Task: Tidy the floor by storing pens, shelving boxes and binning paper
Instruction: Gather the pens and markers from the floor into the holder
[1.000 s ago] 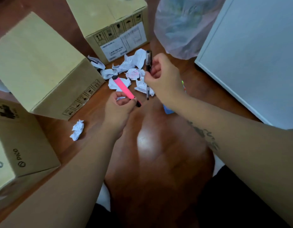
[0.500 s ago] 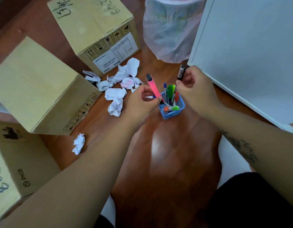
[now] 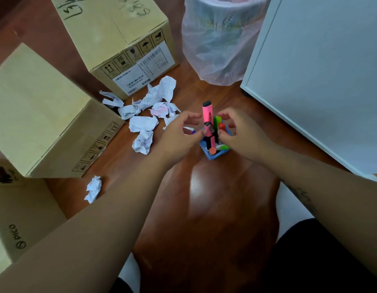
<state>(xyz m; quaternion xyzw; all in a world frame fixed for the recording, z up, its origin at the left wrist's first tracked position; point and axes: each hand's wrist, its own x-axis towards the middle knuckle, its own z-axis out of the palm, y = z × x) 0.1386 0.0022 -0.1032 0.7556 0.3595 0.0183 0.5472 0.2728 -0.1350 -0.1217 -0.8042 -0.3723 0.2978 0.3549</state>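
Observation:
A blue pen holder (image 3: pixel 215 156) stands on the wooden floor with several pens and markers in it. A pink highlighter (image 3: pixel 207 115) sticks up tallest from it, with a black pen (image 3: pixel 209 129) just in front. My left hand (image 3: pixel 179 134) is at the holder's left and my right hand (image 3: pixel 240 134) at its right. Both have loosely curled fingers and grip nothing. Several crumpled papers (image 3: pixel 143 123) lie left of the holder. One paper ball (image 3: pixel 93 188) lies apart, nearer me.
Three cardboard boxes sit on the floor: one at the back (image 3: pixel 115 32), one at the left (image 3: pixel 41 108), one at the near left (image 3: pixel 18 218). A bin lined with a plastic bag (image 3: pixel 217 39) stands behind the holder. A white cabinet (image 3: pixel 321 70) fills the right side.
Both hands carried the pink highlighter and the black pen to the blue holder, set them in it and let go. The view shifted toward the holder.

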